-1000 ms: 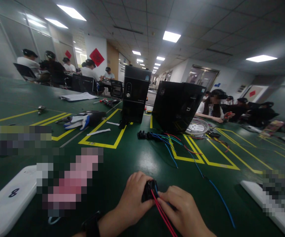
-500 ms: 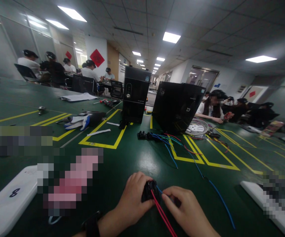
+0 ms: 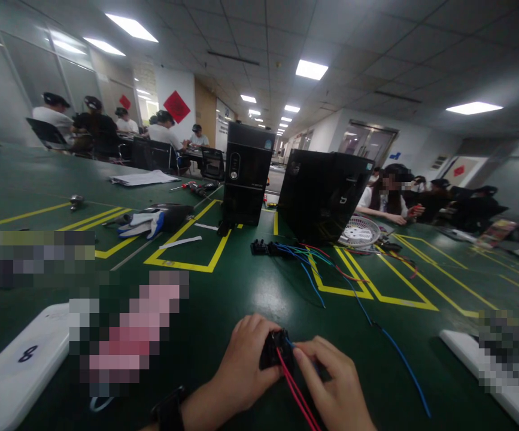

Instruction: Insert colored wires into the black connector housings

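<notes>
My left hand is wrapped round a small black connector-like block, low in the middle of the view. Red wires run out of the block toward me and off the bottom edge. My right hand pinches a short blue wire between thumb and forefinger, close against the block's right side. Whether the wire's end sits inside the block I cannot tell. Farther off on the green table lie black connector blocks with several blue, green and red wires.
Two black computer cases stand at the back. Left are blue-and-white gloves, a white numbered panel and a blurred pink item. A white basket is at right, near a co-worker. A loose blue wire lies right.
My right hand has moved slightly left, bringing the blue wire closer to the black block. My left hand keeps its hold on the block.
</notes>
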`<control>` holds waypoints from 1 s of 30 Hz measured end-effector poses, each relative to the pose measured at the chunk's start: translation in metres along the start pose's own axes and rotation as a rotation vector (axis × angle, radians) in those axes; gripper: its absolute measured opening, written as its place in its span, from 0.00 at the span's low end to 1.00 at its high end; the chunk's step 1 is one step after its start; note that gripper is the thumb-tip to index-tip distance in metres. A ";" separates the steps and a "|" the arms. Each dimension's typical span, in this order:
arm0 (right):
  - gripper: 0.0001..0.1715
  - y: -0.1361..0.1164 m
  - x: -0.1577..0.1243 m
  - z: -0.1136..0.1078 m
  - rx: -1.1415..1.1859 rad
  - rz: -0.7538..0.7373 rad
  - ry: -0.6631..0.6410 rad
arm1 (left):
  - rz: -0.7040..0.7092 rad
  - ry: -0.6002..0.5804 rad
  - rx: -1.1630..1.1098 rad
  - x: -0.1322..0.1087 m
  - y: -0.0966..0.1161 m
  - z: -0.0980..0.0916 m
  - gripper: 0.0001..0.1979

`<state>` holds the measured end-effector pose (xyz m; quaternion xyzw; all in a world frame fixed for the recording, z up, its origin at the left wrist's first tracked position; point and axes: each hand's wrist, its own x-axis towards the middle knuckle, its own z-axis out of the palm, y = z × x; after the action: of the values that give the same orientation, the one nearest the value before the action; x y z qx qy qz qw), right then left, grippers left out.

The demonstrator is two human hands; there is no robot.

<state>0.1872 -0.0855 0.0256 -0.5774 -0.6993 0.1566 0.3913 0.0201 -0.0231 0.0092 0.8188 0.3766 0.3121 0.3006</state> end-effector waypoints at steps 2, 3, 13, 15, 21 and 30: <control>0.13 0.001 0.000 0.002 0.009 -0.007 0.018 | 0.000 0.004 0.003 0.000 0.000 0.000 0.16; 0.13 0.001 0.001 0.002 0.011 -0.003 0.022 | -0.003 0.010 0.008 0.000 0.000 0.000 0.16; 0.15 0.003 0.005 -0.014 -0.211 0.152 -0.284 | -0.035 0.058 0.018 -0.001 0.000 0.001 0.19; 0.13 0.007 0.005 -0.013 -0.234 0.190 -0.313 | -0.045 0.072 0.003 -0.001 -0.002 0.003 0.24; 0.13 0.010 0.008 -0.019 -0.155 0.075 -0.144 | -0.071 0.089 -0.038 -0.003 -0.007 0.007 0.34; 0.12 0.004 0.003 -0.037 0.215 0.066 0.739 | -0.063 0.060 -0.069 -0.001 -0.008 0.004 0.34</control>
<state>0.2167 -0.0900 0.0480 -0.5726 -0.4718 0.0228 0.6701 0.0190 -0.0208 0.0008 0.7859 0.4000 0.3397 0.3270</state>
